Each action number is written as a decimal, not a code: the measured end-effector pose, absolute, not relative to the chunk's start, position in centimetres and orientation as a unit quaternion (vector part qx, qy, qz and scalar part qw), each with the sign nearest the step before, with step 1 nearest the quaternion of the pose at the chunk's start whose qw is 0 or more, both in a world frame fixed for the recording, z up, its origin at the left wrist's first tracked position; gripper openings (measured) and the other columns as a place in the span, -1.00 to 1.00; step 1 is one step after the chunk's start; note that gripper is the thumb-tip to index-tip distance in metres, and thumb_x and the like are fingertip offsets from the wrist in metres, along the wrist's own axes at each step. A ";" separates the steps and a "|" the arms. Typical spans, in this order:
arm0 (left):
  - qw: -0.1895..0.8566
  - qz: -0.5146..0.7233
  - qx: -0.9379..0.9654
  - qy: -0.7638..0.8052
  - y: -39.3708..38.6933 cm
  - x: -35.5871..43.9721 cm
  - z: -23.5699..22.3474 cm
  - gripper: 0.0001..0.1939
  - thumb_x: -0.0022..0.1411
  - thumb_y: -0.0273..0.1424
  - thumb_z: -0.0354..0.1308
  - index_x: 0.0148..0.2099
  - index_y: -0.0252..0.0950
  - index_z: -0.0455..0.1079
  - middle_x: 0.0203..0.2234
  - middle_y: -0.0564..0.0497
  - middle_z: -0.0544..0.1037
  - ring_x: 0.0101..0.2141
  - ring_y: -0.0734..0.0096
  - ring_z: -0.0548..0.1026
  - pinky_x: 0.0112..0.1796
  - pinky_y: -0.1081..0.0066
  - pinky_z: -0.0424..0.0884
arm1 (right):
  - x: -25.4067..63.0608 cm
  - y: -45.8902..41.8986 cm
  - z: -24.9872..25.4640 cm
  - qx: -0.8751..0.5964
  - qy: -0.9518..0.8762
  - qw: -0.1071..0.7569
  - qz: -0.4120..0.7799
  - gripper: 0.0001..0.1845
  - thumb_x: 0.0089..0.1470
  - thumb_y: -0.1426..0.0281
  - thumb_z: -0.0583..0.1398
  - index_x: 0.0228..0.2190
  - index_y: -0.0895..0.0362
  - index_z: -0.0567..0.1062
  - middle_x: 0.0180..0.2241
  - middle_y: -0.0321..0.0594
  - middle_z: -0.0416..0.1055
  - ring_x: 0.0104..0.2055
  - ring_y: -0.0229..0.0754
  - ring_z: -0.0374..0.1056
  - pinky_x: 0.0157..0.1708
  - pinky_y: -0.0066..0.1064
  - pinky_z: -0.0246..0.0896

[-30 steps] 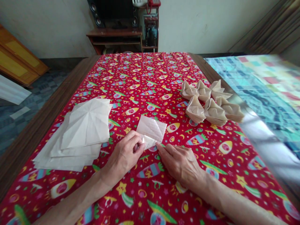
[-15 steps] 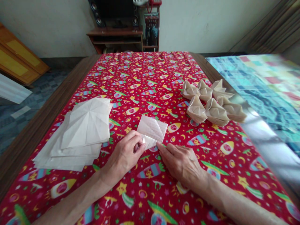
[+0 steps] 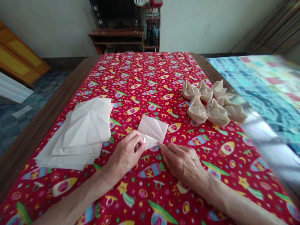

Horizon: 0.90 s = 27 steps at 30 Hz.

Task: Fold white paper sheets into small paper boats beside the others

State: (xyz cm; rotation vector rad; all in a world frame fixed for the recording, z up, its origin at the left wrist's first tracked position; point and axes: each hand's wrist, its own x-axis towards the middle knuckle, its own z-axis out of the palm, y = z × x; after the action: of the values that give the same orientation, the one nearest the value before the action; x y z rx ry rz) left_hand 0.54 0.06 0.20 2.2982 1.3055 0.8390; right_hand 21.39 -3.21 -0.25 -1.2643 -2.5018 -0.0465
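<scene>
A room in a home

This looks like a household living space. At the far end, a dark screen [image 3: 118, 14] stands between speakers [image 3: 100, 21] on a wooden stand [image 3: 114, 32] before a plain wall [image 3: 199, 25]. A yellow-panelled cabinet [image 3: 20, 54] sits far left on a tiled floor [image 3: 50, 82]; a curtain [image 3: 273, 29] hangs far right. A cloth [image 3: 131, 72] printed with rockets and stars covers the table [image 3: 63, 93].

Passable along the red cloth [image 3: 140, 73] up the middle, beyond the folded sheet [image 3: 152, 127]. Blocked on the left by the paper stack [image 3: 87, 125], on the right by six folded pieces [image 3: 217, 112] (close-set, two rows).
</scene>
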 end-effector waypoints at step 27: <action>0.049 0.178 0.925 0.331 -0.3 0.3 0.0 -0.58 0.31 -0.63 -0.13 0.14 -0.26 0.27 0.13 0.01 0.33 0.16 0.31 0.19 0.14 0.20 0.23 | 21.8 -3.0 -0.1 -0.441 -0.881 0.169 -0.016 -0.74 0.23 0.47 -0.03 -0.23 0.21 0.45 -0.53 -0.31 0.32 -0.56 -0.31 0.21 -0.59 -0.42 -0.09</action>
State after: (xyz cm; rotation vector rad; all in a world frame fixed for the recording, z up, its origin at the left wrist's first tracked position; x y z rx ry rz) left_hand 0.33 -0.29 0.01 2.8197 1.0076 0.5420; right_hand 21.82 -3.04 -0.07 -1.2553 -2.5057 -0.0465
